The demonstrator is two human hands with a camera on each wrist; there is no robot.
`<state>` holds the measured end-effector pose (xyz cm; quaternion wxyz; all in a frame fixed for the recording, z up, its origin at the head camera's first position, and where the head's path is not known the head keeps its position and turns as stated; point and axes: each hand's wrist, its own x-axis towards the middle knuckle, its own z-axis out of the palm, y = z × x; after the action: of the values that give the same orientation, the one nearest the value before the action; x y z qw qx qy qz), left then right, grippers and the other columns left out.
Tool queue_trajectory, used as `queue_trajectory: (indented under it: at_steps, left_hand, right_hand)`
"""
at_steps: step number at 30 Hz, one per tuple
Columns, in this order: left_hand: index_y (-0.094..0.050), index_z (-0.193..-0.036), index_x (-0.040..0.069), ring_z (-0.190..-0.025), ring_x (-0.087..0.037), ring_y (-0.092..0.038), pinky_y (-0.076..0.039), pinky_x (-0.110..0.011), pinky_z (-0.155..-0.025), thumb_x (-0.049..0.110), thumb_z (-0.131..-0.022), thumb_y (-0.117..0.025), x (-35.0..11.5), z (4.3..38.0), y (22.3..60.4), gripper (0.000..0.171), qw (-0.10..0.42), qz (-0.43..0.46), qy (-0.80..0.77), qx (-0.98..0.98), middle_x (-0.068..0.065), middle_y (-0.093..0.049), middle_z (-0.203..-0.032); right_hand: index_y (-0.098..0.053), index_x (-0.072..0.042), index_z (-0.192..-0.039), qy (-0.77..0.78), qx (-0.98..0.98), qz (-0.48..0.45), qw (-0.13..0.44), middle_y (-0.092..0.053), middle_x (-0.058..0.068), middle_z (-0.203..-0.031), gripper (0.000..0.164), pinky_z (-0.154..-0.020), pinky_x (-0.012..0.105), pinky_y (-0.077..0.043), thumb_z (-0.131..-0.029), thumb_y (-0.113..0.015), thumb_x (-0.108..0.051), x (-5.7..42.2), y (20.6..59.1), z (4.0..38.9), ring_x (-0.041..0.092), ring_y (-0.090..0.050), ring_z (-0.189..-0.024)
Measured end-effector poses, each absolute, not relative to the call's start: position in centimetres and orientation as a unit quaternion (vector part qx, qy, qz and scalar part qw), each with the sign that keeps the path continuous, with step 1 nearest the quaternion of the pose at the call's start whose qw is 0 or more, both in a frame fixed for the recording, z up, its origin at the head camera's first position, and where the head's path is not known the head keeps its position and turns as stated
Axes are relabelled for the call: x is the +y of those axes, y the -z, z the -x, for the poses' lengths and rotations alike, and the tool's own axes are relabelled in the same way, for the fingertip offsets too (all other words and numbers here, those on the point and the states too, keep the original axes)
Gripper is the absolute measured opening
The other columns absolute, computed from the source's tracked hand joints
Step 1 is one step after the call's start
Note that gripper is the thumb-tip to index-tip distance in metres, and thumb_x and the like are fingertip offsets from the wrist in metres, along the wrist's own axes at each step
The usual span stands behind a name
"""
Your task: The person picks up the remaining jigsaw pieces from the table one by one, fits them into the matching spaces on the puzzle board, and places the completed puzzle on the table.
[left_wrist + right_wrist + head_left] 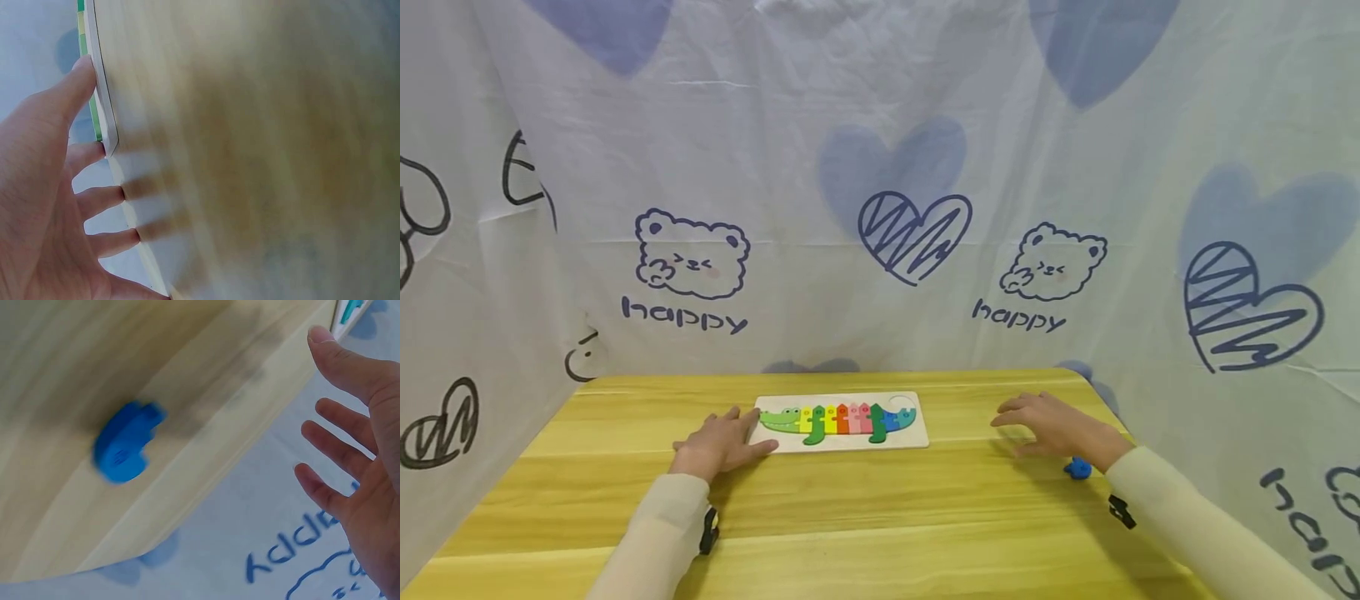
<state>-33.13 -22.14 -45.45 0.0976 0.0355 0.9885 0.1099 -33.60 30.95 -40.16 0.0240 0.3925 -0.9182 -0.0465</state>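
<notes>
A crocodile puzzle board lies flat on the table, its coloured pieces running from a green head to a blue tail. At the tail's curled end an outlined spot shows bare board. My left hand rests at the board's left end, its thumb and a fingertip touching the edge, the other fingers spread on the table. A loose blue puzzle piece lies on the right side of the table, beneath my right wrist in the head view. My right hand hovers right of the board, fingers apart and holding nothing.
The wooden table ends at a white cloth printed with hearts, bears and lettering, which hangs behind it and along both sides. Each wrist carries a black strap mount.
</notes>
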Motion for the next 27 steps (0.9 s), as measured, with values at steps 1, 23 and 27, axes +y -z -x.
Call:
queue_trajectory:
  at_steps: [1, 23, 27]
  left_hand:
    - [-0.033, -0.162, 0.016, -0.148, -0.065, -0.023, -0.024, -0.097, -0.091, 0.074, -0.093, -0.053, -22.2, 33.1, 45.5, 0.092, 0.098, -0.035, -0.11, 0.988, -0.029, -0.027, -0.166]
    - [-0.033, -0.162, 0.017, -0.149, -0.064, -0.023, -0.025, -0.096, -0.092, 0.071, -0.095, -0.053, -22.1, 32.9, 45.0, 0.089, 0.1, -0.03, -0.11, 0.988, -0.028, -0.028, -0.166]
    - [-0.034, -0.162, 0.016, -0.149, -0.064, -0.023, -0.025, -0.096, -0.092, 0.072, -0.095, -0.053, -22.0, 32.9, 45.0, 0.089, 0.101, -0.03, -0.11, 0.988, -0.028, -0.028, -0.166]
  right_hand:
    - [-0.07, -0.011, -0.13, 0.048, -0.918, -0.392, 0.025, -0.069, 0.014, -0.132, 0.049, -0.1, 0.061, -0.053, -0.086, -0.085, -0.025, 31.5, 40.2, 33.4, 0.039, -0.064, -0.122]
    - [-0.076, -0.017, -0.104, 0.017, -0.924, -0.382, -0.007, -0.07, -0.004, -0.101, 0.036, -0.078, 0.037, -0.061, -0.072, -0.094, -0.014, 39.5, 42.8, 31.6, 0.015, -0.068, -0.089]
    - [-0.076, -0.017, -0.102, 0.002, -0.928, -0.372, -0.021, -0.069, -0.005, -0.097, 0.032, -0.076, 0.035, -0.061, -0.074, -0.092, -0.011, 39.7, 43.1, 31.6, 0.012, -0.067, -0.086]
